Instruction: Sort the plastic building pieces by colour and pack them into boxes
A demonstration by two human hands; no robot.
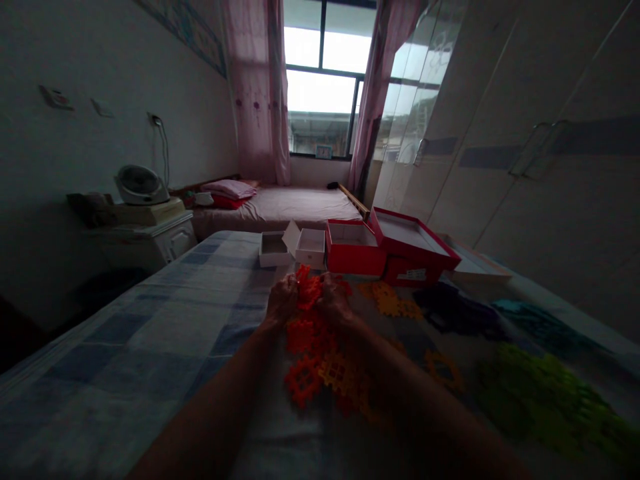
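Between my two hands is a bunch of red-orange plastic building pieces [309, 288] with notched edges. My left hand [283, 298] closes on the bunch from the left, its fingers curled. On the other side my right hand [334, 298] grips it, fingers also bent inward. Below, nearer to me, lie more red pieces [303, 380] and an orange lattice piece [336, 372] on the bed cover. My forearms hide part of this pile. Right of my right hand is a group of orange pieces [387, 299].
Small white boxes [310, 257], an open red box [354, 259] and a red lid [415, 240] stand beyond my hands. Rightward lie dark purple pieces [455, 310], teal pieces [540, 323] and a green heap [550, 400]. A fan [141, 185] sits at left.
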